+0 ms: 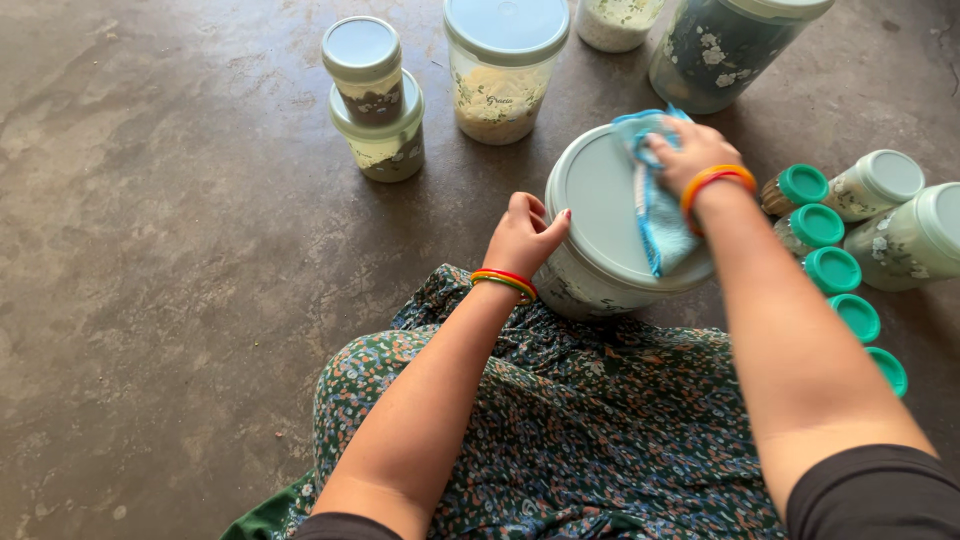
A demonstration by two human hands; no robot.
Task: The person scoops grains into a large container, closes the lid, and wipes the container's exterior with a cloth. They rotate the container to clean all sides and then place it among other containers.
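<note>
- Right hand (690, 150): grip clamped on blue cloth (655, 205), pressing it flat on the pale lid (600, 205) of the big container (575, 290).
- Left hand (522, 238): fingers curled against the container's side wall, bracing it; nothing enclosed.
- Container sits on the floor (150, 250), touching the floral skirt (560, 420).
- Green-capped jars (830, 270) just right of the right grip; stacked tubs (375, 95) beyond the left.

1. Round storage tub (600, 215), pale grey-green lid, nearest the lap;
2. two stacked lidded jars (375, 100), top left;
3. printed-label jar (503, 75), top middle;
4. green-capped small jars (830, 270), right.
</note>
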